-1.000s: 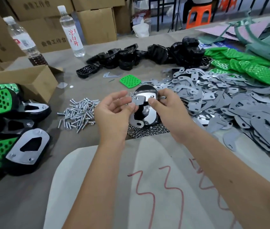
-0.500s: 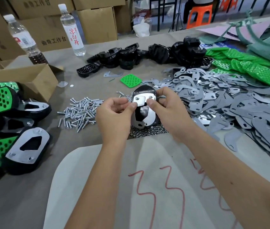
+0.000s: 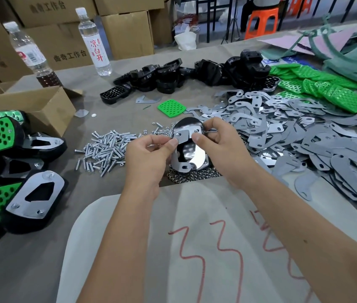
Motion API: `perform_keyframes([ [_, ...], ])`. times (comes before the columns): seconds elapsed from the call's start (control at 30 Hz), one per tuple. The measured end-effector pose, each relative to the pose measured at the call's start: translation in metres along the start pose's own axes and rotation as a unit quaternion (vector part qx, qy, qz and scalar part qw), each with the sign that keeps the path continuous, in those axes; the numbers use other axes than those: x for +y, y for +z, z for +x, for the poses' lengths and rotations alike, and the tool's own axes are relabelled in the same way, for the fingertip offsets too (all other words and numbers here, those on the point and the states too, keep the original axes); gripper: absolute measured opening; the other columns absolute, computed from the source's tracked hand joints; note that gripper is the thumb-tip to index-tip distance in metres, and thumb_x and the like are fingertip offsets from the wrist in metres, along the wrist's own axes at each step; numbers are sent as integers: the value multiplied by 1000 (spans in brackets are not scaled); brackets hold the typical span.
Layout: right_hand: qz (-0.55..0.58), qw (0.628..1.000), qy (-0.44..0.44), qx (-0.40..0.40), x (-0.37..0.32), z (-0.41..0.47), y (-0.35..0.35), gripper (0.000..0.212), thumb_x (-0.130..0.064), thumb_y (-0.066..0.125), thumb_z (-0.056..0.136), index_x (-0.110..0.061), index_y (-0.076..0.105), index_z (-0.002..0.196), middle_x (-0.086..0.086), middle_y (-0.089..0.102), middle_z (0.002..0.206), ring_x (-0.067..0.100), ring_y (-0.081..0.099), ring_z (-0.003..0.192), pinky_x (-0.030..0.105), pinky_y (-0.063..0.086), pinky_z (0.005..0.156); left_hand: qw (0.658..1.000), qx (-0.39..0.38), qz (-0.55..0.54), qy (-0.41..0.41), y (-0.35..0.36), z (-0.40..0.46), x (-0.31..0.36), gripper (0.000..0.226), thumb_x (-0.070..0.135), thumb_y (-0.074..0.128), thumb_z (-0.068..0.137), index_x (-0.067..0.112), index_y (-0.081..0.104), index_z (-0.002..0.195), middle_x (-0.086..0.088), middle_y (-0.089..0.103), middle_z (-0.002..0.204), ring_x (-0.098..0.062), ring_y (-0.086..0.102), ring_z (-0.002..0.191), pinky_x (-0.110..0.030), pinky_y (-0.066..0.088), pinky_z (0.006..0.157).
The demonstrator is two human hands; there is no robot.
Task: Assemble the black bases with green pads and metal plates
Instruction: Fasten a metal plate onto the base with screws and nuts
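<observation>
I hold a shiny metal plate with a dull grey film over its top, just above a patch of small nuts. My left hand pinches the plate's left edge. My right hand pinches its upper right corner with thumb and fingers. A pile of black bases lies at the back centre. Green pads are heaped at the back right, and one green pad lies alone. Grey metal plates cover the table's right side.
Screws are piled left of my hands. Finished bases with green pads and plates are stacked at the left edge, beside an open cardboard box. Two water bottles stand at the back left. A white sheet lies in front.
My left fingers have curled in and now pinch the plate's left edge. The grey film covers more of the plate's top than before.
</observation>
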State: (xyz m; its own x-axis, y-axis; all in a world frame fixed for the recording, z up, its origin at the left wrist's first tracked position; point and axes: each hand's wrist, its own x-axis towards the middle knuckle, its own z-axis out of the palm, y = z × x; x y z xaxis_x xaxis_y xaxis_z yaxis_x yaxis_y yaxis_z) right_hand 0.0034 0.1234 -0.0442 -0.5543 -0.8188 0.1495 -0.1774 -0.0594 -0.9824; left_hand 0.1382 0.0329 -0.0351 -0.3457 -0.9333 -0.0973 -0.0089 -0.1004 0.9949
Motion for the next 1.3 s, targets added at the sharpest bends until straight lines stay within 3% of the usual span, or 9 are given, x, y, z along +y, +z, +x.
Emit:
perform_keyframes([
  [0.1,3,1000,0,-4,0,0,-1,10,-22,67,100,-21,57,97,9,77,86,22,62,71,39,49,67,1000,-5,-18,-8,-1,-1,1,8,5,80,87,8,72,88,4,65,54,-13,69,55,-27,58,55],
  [0.23,13,1000,10,7,-2,-1,-1,11,-17,67,100,-15,57,97,2,78,79,16,67,66,27,50,62,998,33,39,47,6,-5,-2,15,13,87,82,13,73,88,-3,75,70,-16,70,60,-33,57,62],
  [0.37,31,999,34,12,-6,-2,-1,16,-16,68,100,-6,57,105,9,80,87,36,76,86,48,59,79,987,53,115,102,7,-5,-2,16,19,88,80,22,73,85,-2,76,76,-24,75,72,-45,62,76],
  [0.53,69,996,48,20,-8,-4,-4,13,-16,68,99,-6,60,103,15,79,89,43,74,88,57,59,83,964,80,202,156,6,-10,3,22,33,91,75,28,73,86,14,71,71,-4,69,68,-27,53,68],
  [0.7,132,991,23,-29,-7,-3,-5,17,-18,70,94,-6,68,105,19,78,98,37,76,92,51,60,90,995,-79,-51,-33,2,-13,11,19,10,79,87,10,77,105,-9,79,97,-25,76,84,-40,61,75],
  [0.87,48,998,-30,-41,-4,-3,-4,10,-16,71,98,-11,75,106,5,80,100,21,76,97,36,60,91,994,-84,-67,-33,3,-13,10,12,7,77,86,10,78,98,-11,78,94,-26,74,84,-37,61,75],
  [1.0,-166,982,-91,5,-9,-2,-9,14,-32,78,91,-23,71,99,-12,72,90,2,66,87,21,54,81,997,-4,-69,-28,-4,-8,11,6,6,80,85,11,76,84,-10,78,81,-24,73,69,-35,59,63],
  [1.17,-433,878,-103,-175,-14,-3,-15,26,-52,83,79,-32,73,92,-13,59,97,12,41,104,34,39,91,993,83,-79,-33,-13,0,10,15,6,83,83,11,73,72,-8,77,73,-24,72,66,-45,63,72],
  [1.3,-412,882,-101,-207,-15,-6,-7,11,-36,80,88,-30,72,84,-12,55,95,15,41,103,38,39,97,994,77,-73,-10,-10,-1,8,15,6,83,83,11,74,73,-4,75,67,-19,69,59,-36,61,61],
])
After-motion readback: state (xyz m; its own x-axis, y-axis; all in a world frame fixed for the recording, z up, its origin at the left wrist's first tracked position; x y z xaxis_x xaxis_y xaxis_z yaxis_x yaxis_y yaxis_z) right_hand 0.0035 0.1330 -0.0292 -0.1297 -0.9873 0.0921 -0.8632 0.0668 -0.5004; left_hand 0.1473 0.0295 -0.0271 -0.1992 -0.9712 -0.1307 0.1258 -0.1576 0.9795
